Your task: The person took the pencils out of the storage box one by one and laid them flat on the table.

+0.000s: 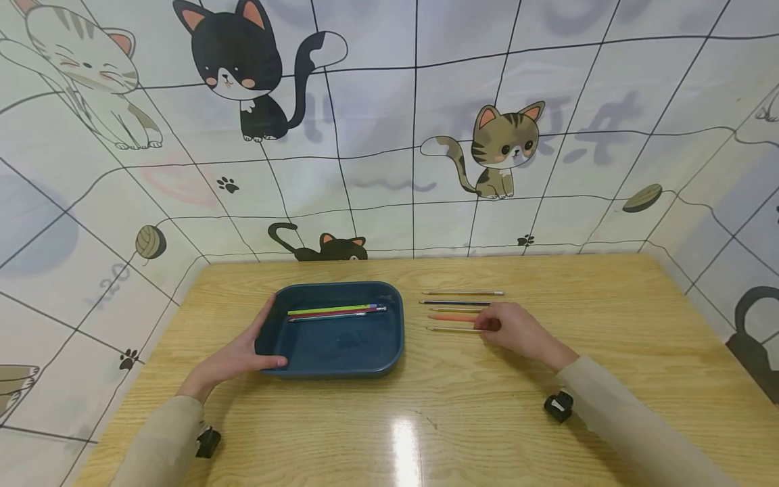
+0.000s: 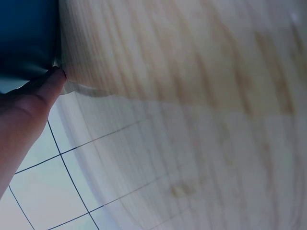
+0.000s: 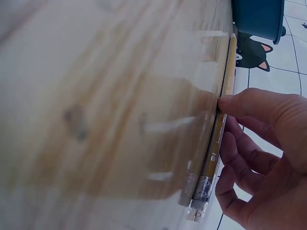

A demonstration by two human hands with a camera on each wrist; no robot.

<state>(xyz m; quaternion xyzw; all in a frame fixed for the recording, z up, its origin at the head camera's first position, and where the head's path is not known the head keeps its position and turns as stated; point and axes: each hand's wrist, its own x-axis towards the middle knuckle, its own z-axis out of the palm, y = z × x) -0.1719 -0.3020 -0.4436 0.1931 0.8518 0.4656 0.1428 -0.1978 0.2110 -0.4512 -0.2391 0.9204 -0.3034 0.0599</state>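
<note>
My left hand (image 1: 246,345) rests on the left end of the dark blue basin (image 1: 389,365), fingers stretched along its outer side and thumb over the near rim. In the left wrist view, a straight fingertip touches the basin's corner (image 2: 29,43). Inside the basin lie a yellow-green pencil (image 1: 322,311), a dark red one and a teal one (image 1: 328,316). To the right, my right hand (image 1: 514,328) pinches the nearest pencil (image 1: 450,329), a yellowish HB pencil (image 3: 216,139) with a metal eraser end. Its thumb and curled fingers lie on opposite sides.
Behind that pencil lie an orange pencil (image 1: 450,317), a thin light one (image 1: 450,310), a dark one (image 1: 453,302) and a pale one (image 1: 462,293). All sit on a glossy wooden table (image 1: 341,433). A cat-patterned sheet (image 1: 389,203) stands behind.
</note>
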